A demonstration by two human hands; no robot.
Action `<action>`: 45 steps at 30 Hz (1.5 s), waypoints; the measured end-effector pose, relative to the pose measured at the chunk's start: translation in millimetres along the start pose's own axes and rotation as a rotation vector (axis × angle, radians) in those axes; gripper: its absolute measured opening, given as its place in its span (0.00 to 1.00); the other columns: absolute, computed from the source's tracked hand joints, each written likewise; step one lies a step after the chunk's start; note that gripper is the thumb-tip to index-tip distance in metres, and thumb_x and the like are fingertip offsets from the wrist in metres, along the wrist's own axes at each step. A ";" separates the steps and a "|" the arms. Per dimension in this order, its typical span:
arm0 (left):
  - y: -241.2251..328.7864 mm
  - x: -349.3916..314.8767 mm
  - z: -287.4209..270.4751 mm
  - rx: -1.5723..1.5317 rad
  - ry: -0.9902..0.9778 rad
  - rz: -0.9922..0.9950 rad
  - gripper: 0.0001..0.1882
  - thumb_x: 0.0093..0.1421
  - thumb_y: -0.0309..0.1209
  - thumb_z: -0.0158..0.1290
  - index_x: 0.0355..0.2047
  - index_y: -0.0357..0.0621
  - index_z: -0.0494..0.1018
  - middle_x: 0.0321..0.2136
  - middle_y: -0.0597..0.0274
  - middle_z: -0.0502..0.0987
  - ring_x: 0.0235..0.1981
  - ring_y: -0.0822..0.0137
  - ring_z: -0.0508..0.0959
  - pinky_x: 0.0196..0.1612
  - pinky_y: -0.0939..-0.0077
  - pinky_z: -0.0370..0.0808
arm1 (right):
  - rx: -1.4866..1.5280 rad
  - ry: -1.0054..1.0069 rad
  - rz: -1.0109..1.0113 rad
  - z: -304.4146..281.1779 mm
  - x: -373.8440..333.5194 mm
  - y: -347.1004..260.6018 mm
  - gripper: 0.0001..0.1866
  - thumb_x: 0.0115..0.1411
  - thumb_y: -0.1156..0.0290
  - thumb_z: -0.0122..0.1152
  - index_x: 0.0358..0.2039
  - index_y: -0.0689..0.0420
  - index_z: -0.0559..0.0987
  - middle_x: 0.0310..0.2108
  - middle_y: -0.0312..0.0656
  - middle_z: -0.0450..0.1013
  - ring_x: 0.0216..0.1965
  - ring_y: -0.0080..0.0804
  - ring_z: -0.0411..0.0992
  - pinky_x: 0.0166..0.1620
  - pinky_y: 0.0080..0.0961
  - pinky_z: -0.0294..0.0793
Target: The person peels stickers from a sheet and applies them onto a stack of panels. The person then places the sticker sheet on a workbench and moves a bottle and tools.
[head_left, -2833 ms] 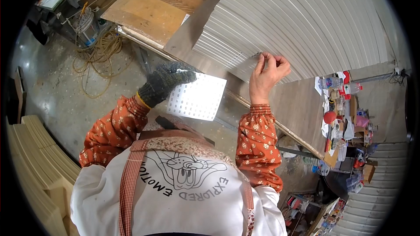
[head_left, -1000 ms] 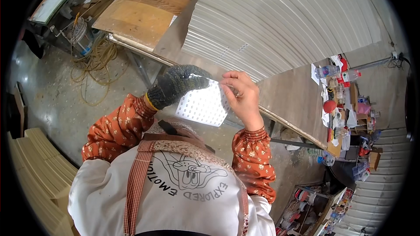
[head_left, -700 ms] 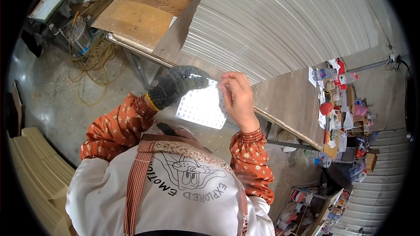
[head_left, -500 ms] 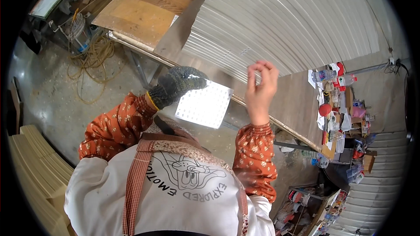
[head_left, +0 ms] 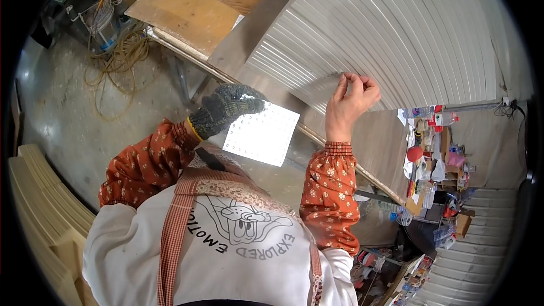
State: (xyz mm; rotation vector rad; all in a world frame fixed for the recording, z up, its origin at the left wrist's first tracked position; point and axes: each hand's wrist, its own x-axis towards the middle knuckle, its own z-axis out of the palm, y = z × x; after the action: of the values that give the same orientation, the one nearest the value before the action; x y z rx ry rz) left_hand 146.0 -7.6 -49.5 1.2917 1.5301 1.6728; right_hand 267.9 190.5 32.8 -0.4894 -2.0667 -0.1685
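In my left hand [head_left: 224,110], gloved in dark grey knit with a yellow cuff, is a white sheet [head_left: 262,136] gripped by its upper edge. Rows of small printed marks cover the sheet, which looks like a label sheet. My bare right hand [head_left: 352,102] is over the near ends of long pale strips [head_left: 391,34] lying side by side on the workbench [head_left: 371,141]. Its thumb and fingertips are pinched together. Whatever is between them is too small to make out, and I cannot tell whether the fingertips touch a strip.
Wooden boards [head_left: 192,5] lie on the bench's left part. A coiled yellowish hose [head_left: 127,54] rests on the floor by a bucket [head_left: 103,25]. Bottles and boxes crowd the bench's right end, among them a red round object [head_left: 415,154]. Stacked pale lengths [head_left: 48,204] stand at lower left.
My right hand has moved forward over the strips, and its fingers have turned and closed into a pinch. My left hand keeps the sheet in nearly the same place. The view has shifted slightly.
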 end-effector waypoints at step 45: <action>16.9 5.6 2.0 0.319 -0.049 0.305 0.11 0.57 0.25 0.47 0.40 0.39 0.73 0.40 0.55 0.75 0.40 0.64 0.75 0.42 0.72 0.72 | 0.538 -0.521 0.078 -43.3 8.9 -17.8 0.06 0.46 0.73 0.62 0.26 0.59 0.78 0.29 0.43 0.72 0.29 0.39 0.71 0.33 0.28 0.70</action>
State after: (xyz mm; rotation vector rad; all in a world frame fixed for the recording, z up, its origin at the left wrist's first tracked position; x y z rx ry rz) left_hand 149.1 -5.5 -32.0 1.7965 1.6868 1.6014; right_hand 291.0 163.3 64.3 -0.2932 -2.4624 0.6085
